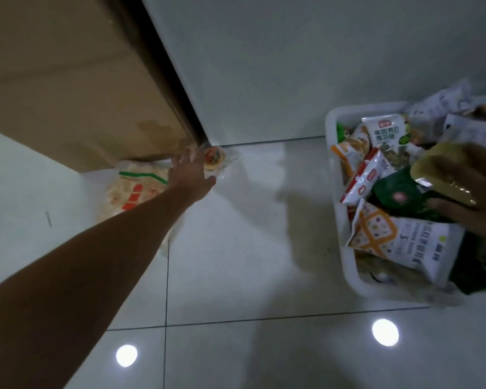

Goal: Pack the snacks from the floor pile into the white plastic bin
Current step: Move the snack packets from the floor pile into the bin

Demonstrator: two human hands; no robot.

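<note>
The white plastic bin (337, 209) stands on the floor at the right, filled with several snack packets. My right hand (472, 192) lies over the packets in the bin and holds a yellow-green packet (443, 172) against them. My left arm stretches far out to the wall corner, where my left hand (190, 175) reaches a small clear-wrapped snack (215, 160) with orange and green contents; the fingers touch its wrapper, and how they grip it is hidden. A larger clear bag with red and green print (135, 189) lies on the floor under my forearm.
A brown door or cabinet face (68, 80) and its dark edge stand at the upper left beside a pale wall (264, 66). Glossy white floor tiles (236, 262) with dark grout lines spread between my arm and the bin, showing two ceiling light reflections.
</note>
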